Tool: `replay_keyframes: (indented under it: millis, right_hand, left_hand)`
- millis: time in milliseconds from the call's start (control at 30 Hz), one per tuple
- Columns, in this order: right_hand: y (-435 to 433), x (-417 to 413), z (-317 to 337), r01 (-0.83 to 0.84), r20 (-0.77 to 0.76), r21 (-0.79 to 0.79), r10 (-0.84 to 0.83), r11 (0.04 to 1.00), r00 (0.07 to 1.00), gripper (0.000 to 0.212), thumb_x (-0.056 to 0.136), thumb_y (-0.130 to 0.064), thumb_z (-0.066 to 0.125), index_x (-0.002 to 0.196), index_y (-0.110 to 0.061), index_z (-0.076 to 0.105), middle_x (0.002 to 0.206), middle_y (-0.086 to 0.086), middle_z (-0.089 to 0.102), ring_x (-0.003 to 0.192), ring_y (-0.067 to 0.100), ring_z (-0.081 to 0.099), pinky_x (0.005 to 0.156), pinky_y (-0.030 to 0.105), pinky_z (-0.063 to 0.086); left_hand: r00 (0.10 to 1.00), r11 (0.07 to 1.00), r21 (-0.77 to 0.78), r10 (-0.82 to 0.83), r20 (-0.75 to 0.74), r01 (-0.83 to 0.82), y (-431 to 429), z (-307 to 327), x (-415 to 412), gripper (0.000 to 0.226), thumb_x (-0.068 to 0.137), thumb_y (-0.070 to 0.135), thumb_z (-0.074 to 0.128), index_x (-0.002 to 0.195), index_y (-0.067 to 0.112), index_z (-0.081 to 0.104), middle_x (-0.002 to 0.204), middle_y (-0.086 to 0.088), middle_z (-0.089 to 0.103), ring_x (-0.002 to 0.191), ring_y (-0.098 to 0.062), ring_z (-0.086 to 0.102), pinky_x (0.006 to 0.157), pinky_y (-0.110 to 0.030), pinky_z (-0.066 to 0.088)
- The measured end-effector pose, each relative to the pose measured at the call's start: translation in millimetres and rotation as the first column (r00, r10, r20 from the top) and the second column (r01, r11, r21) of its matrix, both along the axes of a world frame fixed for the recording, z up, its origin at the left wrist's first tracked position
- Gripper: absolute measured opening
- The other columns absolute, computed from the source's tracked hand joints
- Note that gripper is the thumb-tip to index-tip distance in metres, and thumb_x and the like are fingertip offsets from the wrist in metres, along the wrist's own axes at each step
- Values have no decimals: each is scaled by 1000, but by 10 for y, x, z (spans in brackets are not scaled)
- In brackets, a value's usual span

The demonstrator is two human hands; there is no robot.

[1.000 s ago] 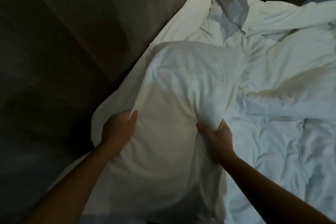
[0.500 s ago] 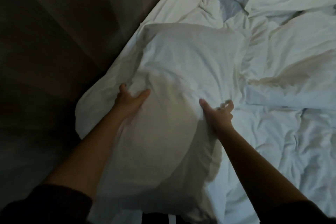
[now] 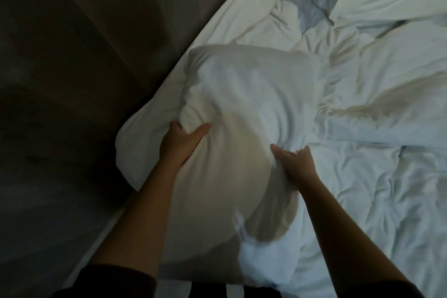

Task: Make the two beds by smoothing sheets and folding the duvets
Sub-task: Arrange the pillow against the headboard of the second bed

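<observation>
Grips higher up the pillow (image 3: 242,104) than a second ago, and deeper. Curls the fingers (image 3: 177,126) of the left hand (image 3: 183,143) into the left flank, thumb spread across the front. Pinches a bunched fold of the right flank with the right hand (image 3: 294,164). Holds it over the bed's near left edge, beside the dark panel (image 3: 84,80). Probably handles light, soft and yielding, so wants both flanks taken deep. Leaves the rumpled duvet (image 3: 375,189) just to the right, likely bulky and limp, best caught by its corners.

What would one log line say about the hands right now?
phase: handling pillow | left hand: grips its left edge | right hand: grips its right edge | duvet: rumpled beside pillow
</observation>
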State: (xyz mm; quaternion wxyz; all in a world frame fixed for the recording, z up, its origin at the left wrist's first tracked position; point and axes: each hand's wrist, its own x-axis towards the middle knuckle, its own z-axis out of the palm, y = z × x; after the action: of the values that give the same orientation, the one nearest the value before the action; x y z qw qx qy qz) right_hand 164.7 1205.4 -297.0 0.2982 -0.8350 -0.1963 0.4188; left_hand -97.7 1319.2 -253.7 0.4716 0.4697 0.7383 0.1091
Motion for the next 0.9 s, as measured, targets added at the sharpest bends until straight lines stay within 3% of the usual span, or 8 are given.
replay_keyframes:
  millis: [100, 200, 367, 500, 667, 700, 800, 900]
  right_hand:
    - [-311, -117, 413, -72, -37, 17, 72, 997, 997, 115, 34, -78, 80, 124, -9, 58, 114, 6, 68, 101, 22, 67, 91, 41, 56]
    - [-708, -246, 820, -189, -66, 52, 193, 981, 979, 113, 35, -76, 80, 125, -12, 58, 116, 5, 67, 102, 21, 65, 88, 34, 54]
    - [-1108, -444, 1336, -394, -125, 120, 408, 911, 905, 91, 66, -50, 84, 139, -9, 46, 133, 9, 57, 116, 26, 56, 95, 34, 45]
    - [-1155, -695, 1596, -534, -107, 178, 556, 826, 824, 104, 58, -57, 85, 142, -13, 41, 137, 8, 54, 123, 29, 53, 105, 46, 44]
    - [-1392, -1058, 1752, -653, -159, 212, 685, 727, 711, 102, 63, -47, 86, 144, -12, 37, 140, 8, 51, 127, 29, 49, 108, 46, 40]
    - [-1462, -1137, 1765, -677, -175, 205, 707, 707, 685, 104, 62, -47, 86, 145, -11, 35, 142, 8, 49, 129, 30, 48, 109, 45, 39]
    - [-1669, -1418, 1788, -768, -198, 205, 794, 607, 575, 123, 45, -63, 84, 145, -11, 36, 141, 9, 50, 128, 31, 49, 107, 44, 41]
    - [-1821, -1771, 1792, -851, -178, 230, 880, 472, 440, 142, 27, -79, 78, 146, -14, 35, 142, 7, 50, 128, 31, 49, 107, 48, 42]
  left_hand:
    - [998, 998, 18, 63, 12, -63, -488, 415, -140, 103, 66, 75, 67, 145, 18, 33, 139, -7, 49, 118, -27, 52, 99, -36, 43]
    - [981, 982, -19, 190, 31, -190, -1133, 682, -368, 104, 66, 72, 69, 146, 18, 32, 141, -8, 47, 120, -28, 51, 98, -36, 41]
    - [904, 903, 72, 416, 100, -423, -2215, 1110, -715, 108, 55, 79, 70, 144, 26, 40, 141, 0, 49, 124, -23, 51, 105, -37, 40]
    - [829, 817, 151, 535, 165, -557, -2731, 1420, -914, 82, 77, 54, 72, 145, 25, 38, 142, 0, 47, 125, -20, 48, 102, -30, 37]
    - [753, 729, 194, 651, 96, -656, -3375, 1728, -1166, 79, 82, 40, 73, 146, 13, 35, 147, -8, 42, 133, -27, 42, 99, -26, 31]
    - [744, 719, 203, 663, 85, -665, -3540, 1775, -1232, 83, 79, 44, 75, 146, 13, 36, 145, -8, 43, 133, -27, 42, 100, -27, 32]
    - [741, 733, 173, 671, -27, -658, -4036, 1883, -1436, 127, 45, 83, 69, 148, 19, 31, 148, -9, 40, 133, -31, 42, 108, -44, 37]
    - [663, 667, 182, 743, -92, -722, -4490, 1913, -1646, 121, 53, 79, 72, 149, 17, 30, 148, -10, 41, 131, -31, 44, 103, -41, 39]
